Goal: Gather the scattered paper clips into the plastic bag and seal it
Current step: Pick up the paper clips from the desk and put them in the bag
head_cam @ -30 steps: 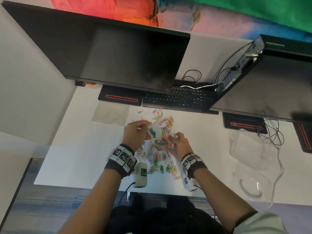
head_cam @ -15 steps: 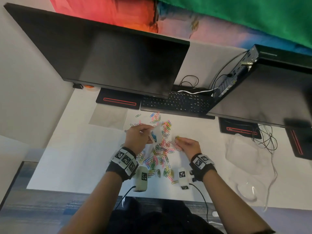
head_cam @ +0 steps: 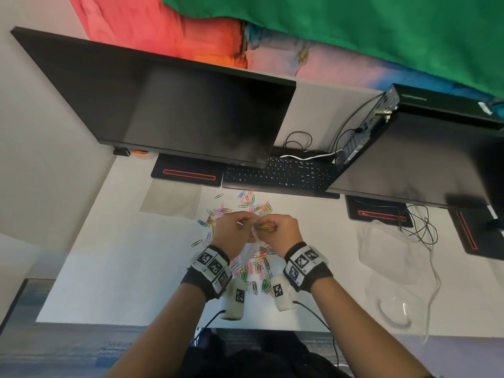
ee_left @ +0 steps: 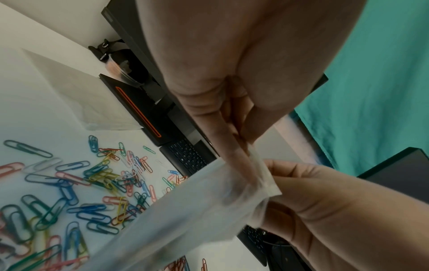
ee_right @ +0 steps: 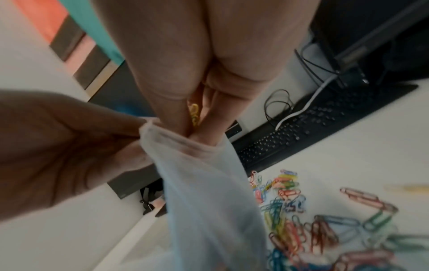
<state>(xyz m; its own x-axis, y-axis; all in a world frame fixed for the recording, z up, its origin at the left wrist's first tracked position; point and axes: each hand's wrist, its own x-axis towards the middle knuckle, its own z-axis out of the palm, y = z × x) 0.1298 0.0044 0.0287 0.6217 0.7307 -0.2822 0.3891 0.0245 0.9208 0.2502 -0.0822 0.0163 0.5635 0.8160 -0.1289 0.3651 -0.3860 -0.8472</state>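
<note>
Both hands meet above the desk (head_cam: 114,282). Left hand (head_cam: 231,236) pinches the bag (ee_right: 204,192) at its open rim, holding it raised over the clips (head_cam: 245,268). Right hand (head_cam: 283,233) has its fingertips (ee_right: 199,135) inside the mouth, pinching a yellow clip (ee_right: 194,114). Remaining clips lie scattered on the desk near the keyboard (head_cam: 278,175).

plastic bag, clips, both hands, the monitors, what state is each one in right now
plastic bag: lifted off the desk, mouth open, unsealed
left hand: pinches the bag's rim
right hand: pinches a few yellow clips, fingertips in the bag's mouth
yellow clips: held between the right fingers, not yet dropped
paper clips: most scattered loose on the desk
left monitor: screen dark
right monitor: screen dark
</note>
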